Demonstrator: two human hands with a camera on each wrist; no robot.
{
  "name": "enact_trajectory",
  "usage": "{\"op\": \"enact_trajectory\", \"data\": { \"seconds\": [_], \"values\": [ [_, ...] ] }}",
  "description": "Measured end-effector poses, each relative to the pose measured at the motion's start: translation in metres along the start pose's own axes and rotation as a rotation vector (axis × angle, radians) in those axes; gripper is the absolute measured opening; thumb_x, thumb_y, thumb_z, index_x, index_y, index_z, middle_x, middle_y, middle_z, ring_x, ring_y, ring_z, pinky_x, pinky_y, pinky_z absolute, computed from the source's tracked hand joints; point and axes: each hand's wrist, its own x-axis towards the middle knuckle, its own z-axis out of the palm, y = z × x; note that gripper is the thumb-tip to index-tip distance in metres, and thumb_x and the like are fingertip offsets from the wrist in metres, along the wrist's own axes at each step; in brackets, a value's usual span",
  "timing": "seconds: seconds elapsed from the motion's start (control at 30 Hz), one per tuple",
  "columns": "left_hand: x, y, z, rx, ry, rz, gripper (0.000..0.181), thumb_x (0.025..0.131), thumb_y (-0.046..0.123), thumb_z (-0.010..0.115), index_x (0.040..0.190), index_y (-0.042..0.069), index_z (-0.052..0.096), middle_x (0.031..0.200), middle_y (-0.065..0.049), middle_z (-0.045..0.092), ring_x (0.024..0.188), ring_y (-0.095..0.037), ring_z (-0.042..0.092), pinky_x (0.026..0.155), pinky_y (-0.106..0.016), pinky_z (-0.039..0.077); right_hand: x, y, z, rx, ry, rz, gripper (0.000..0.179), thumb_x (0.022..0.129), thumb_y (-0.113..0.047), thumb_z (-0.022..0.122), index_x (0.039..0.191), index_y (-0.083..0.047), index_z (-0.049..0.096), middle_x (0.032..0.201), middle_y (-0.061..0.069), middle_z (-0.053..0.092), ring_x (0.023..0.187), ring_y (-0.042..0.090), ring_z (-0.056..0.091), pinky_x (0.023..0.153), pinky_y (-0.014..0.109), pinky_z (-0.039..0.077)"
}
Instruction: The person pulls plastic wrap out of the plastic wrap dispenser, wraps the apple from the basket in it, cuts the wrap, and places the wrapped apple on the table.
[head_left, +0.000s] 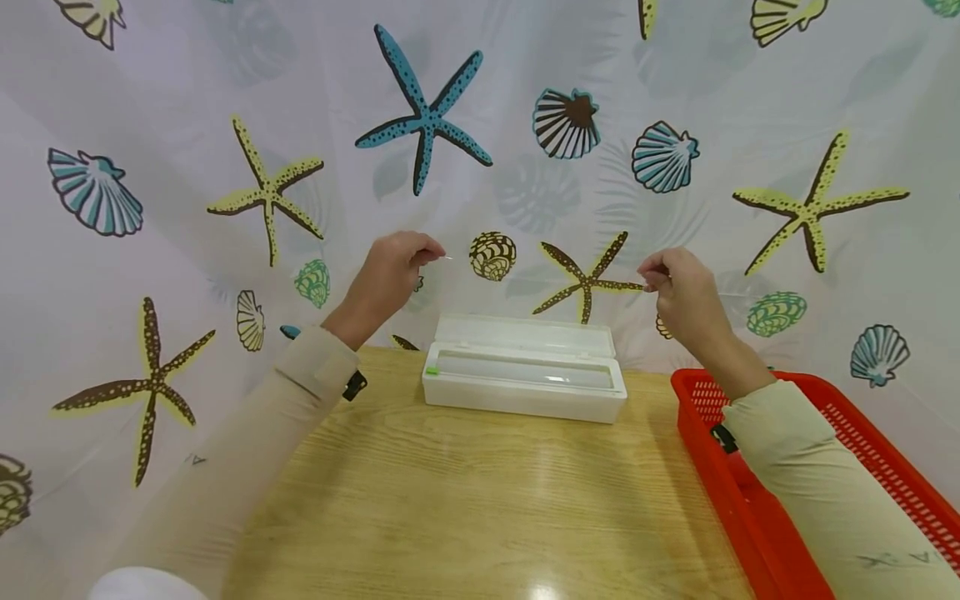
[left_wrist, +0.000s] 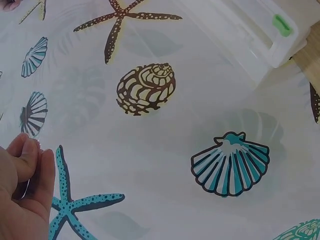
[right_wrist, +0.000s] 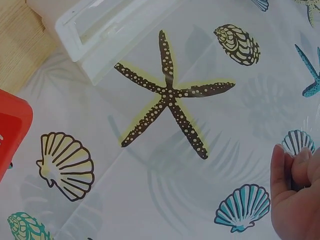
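Both hands are raised above a long white cling film dispenser box (head_left: 517, 402), held wide apart near its two ends. The left hand (head_left: 392, 271) pinches a bit of clear cling film (head_left: 448, 257) between thumb and fingers; a faint glint shows at its fingertips in the left wrist view. Opposite it, the right hand (head_left: 686, 296) pinches clear film too, hard to see against the curtain. The dispenser's lid (head_left: 525, 335) stands tilted back, and a pale roll (head_left: 517, 369) shows inside. A small green piece (head_left: 432, 371) sits at the box's left end.
A red perforated basket (head_left: 720, 500) stands on the right of the wooden table (head_left: 480, 492), beneath the right forearm. Behind the box hangs a white curtain (head_left: 510, 50) printed with starfish and shells. A white rounded object (head_left: 146, 585) shows at bottom left.
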Motion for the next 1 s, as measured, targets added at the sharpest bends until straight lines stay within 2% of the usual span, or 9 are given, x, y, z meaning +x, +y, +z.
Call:
{"op": "enact_trajectory", "data": {
  "seconds": [0.23, 0.5, 0.63, 0.73, 1.0],
  "values": [
    [0.006, 0.004, -0.01, 0.009, 0.0, -0.006, 0.015, 0.092, 0.003, 0.055, 0.097, 0.003, 0.069, 0.096, -0.007, 0.066, 0.089, -0.018, 0.061, 0.08, -0.027, 0.05, 0.006, -0.008, -0.008, -0.016, 0.012, -0.024, 0.013, 0.091, 0.012, 0.046, 0.096, 0.005, 0.056, 0.091, 0.015, 0.053, 0.079, 0.025, 0.058, 0.069, 0.035, 0.047],
    [0.011, 0.01, -0.02, -0.007, 0.009, -0.03, 0.015, 0.092, 0.002, 0.055, 0.098, 0.003, 0.068, 0.097, -0.007, 0.067, 0.092, -0.018, 0.061, 0.082, -0.027, 0.05, 0.014, -0.015, -0.017, -0.026, 0.033, -0.043, 0.013, 0.092, 0.011, 0.045, 0.097, 0.006, 0.056, 0.091, 0.017, 0.053, 0.079, 0.028, 0.059, 0.073, 0.042, 0.05],
    [0.013, 0.011, -0.024, -0.002, 0.009, -0.051, 0.015, 0.092, 0.002, 0.055, 0.098, 0.003, 0.069, 0.098, -0.006, 0.067, 0.092, -0.017, 0.061, 0.082, -0.027, 0.05, 0.017, -0.018, -0.02, -0.044, 0.027, -0.049, 0.015, 0.092, 0.011, 0.044, 0.097, 0.005, 0.056, 0.091, 0.015, 0.053, 0.078, 0.025, 0.06, 0.072, 0.03, 0.05],
    [0.014, 0.012, -0.027, 0.009, 0.013, -0.051, 0.015, 0.092, 0.003, 0.055, 0.099, 0.003, 0.069, 0.098, -0.006, 0.067, 0.092, -0.017, 0.061, 0.082, -0.027, 0.05, 0.018, -0.019, -0.023, -0.054, 0.028, -0.049, 0.014, 0.092, 0.01, 0.044, 0.098, 0.004, 0.056, 0.091, 0.014, 0.053, 0.078, 0.024, 0.061, 0.069, 0.019, 0.044],
    [0.021, 0.018, -0.036, 0.001, 0.036, -0.006, 0.016, 0.092, 0.003, 0.054, 0.099, 0.002, 0.068, 0.098, -0.007, 0.066, 0.092, -0.017, 0.061, 0.082, -0.026, 0.05, 0.023, -0.028, -0.035, -0.07, 0.035, -0.034, 0.014, 0.095, 0.005, 0.043, 0.1, 0.004, 0.056, 0.094, 0.014, 0.053, 0.081, 0.024, 0.06, 0.072, 0.017, 0.042]
  ]
}}
